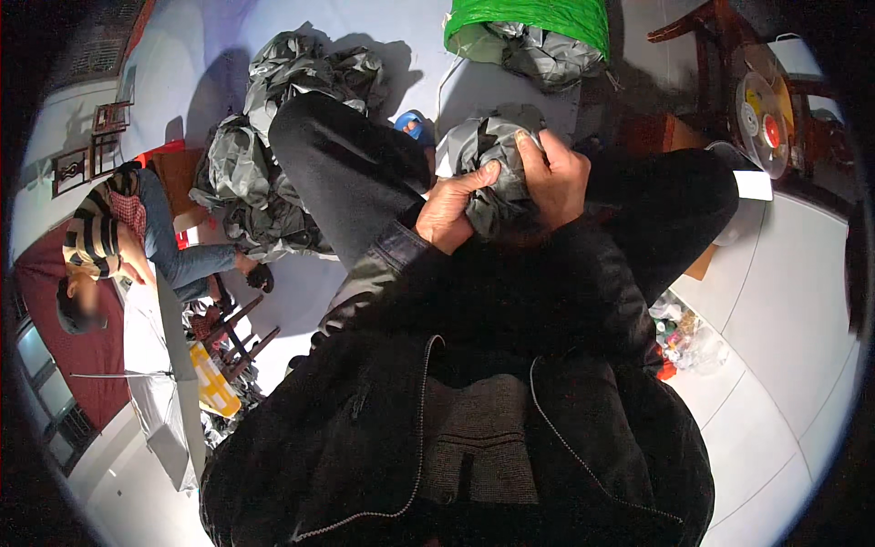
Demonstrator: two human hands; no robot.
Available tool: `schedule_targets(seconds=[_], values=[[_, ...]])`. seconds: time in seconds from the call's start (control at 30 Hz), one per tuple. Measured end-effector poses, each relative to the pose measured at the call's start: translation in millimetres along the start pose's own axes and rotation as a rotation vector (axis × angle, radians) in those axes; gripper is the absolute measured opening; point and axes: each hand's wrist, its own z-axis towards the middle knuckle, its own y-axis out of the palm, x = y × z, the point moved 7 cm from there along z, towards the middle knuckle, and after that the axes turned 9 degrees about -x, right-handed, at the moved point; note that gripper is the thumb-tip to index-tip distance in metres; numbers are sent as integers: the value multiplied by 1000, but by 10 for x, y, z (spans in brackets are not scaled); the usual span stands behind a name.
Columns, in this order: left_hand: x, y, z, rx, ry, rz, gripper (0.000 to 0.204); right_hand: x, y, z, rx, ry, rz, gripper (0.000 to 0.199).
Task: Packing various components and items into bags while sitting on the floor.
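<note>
Between my knees I hold a bunched piece of thin grey fabric (497, 150) with both hands. My left hand (451, 210) is closed on its lower left side, the thumb pressed on top. My right hand (558, 182) grips it from the right, with the fingers bent and partly hidden behind the folds. Beyond my left knee lies a large heap of similar crumpled grey fabric (241, 164). More of it sticks out of a bright green sack (529, 13) in front of me.
At the left sits another person (137, 210) beside an open silver-grey umbrella (159, 374). Near them stand a dark wooden stool (244, 339) and a yellow-and-white package (214, 378). At the right are a round clear container (764, 118) and floor litter (688, 342).
</note>
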Motion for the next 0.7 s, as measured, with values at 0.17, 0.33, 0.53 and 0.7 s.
schedule_targets(seconds=[0.17,0.33,0.53,0.7], values=[[158,130,-15,-56,173,117,52,-78,-51,13,33,-93,-104,29],[236,53,-7,-13,234,251,56,-104,-65,15,79,-171,-168,32],[103,55,-13,-17,56,43,54,-26,31,4,51,-78,-119,29],[-47,13,-12,-75,-37,-54,54,23,94,-34,-55,-73,-107,15]])
